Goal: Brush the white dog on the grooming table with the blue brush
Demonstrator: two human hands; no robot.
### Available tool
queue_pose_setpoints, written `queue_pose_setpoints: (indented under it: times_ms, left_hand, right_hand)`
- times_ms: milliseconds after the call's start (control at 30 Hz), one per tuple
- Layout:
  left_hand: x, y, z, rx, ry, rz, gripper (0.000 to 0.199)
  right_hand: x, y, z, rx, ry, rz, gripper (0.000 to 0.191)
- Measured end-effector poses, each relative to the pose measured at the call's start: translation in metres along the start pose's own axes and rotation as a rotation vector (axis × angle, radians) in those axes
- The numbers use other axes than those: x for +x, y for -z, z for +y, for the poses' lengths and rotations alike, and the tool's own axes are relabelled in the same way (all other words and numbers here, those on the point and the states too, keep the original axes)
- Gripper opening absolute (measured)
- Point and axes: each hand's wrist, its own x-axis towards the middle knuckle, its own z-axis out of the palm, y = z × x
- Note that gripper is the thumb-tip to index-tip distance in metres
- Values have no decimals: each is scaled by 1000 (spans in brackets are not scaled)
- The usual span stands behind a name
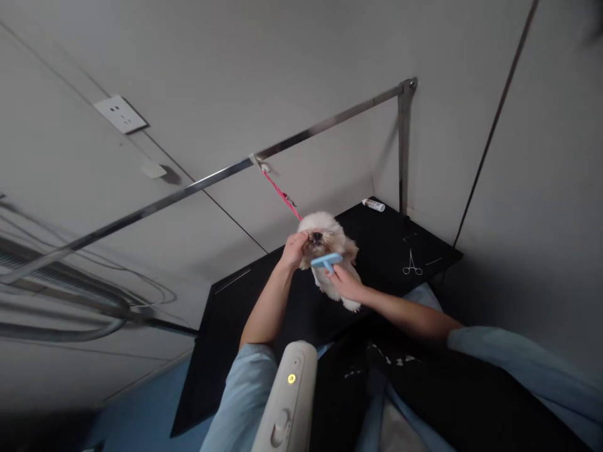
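Observation:
A small white fluffy dog (325, 221) is on the black table (282, 314), its face toward me. My left hand (294, 250) is closed at the side of the dog's muzzle, gripping the fur there; the fingertips are partly hidden. In my right hand (346, 282) is a light blue slicker brush (326, 260), held by its handle just below the dog's chin. Whether the brush's pins touch the fur I cannot tell. From a metal bar (320, 127) above, a pink grooming loop (282, 196) runs down behind the dog's head.
On the table's right side lie scissors (411, 263) and a thin metal strip (434, 261); a white bottle (374, 204) lies at the back. Another thin strip (232, 281) lies at the left. A pale device with a yellow light (288, 395) stands close in front of me.

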Motion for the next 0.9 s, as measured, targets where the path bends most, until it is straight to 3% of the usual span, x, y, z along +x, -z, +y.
queue_pose_setpoints:
  times_ms: [100, 233, 267, 400, 467, 567, 633, 700, 767, 900]
  left_hand:
    - [7, 4, -7, 9, 55, -47, 67]
    - [17, 8, -15, 12, 47, -62, 65]
    - [20, 8, -16, 10, 40, -60, 64]
    - [28, 8, -19, -8, 65, -65, 67]
    - [31, 7, -20, -24, 80, -70, 67]
    - [35, 3, -21, -49, 75, -80, 65]
    - [38, -1, -20, -53, 77, -93, 64]
    - [40, -5, -20, -48, 90, -97, 63]
    - [41, -9, -20, -44, 89, -81, 61]
    - [41, -14, -18, -59, 53, -44, 49]
  right_hand:
    - [5, -2, 0, 76, -169, -104, 29]
    - [9, 2, -9, 199, -79, -65, 22]
    - [9, 4, -10, 218, -115, -41, 21]
    - [4, 7, -7, 290, -503, -153, 25]
    - [5, 10, -9, 316, -459, -193, 26]
    - [14, 17, -15, 286, -238, -103, 28]
    - [17, 20, -15, 254, -317, -63, 28]
    - [14, 22, -11, 249, -527, -126, 27]
    - [11, 24, -8, 268, -611, -214, 25]
    - [15, 31, -14, 270, -370, -140, 17]
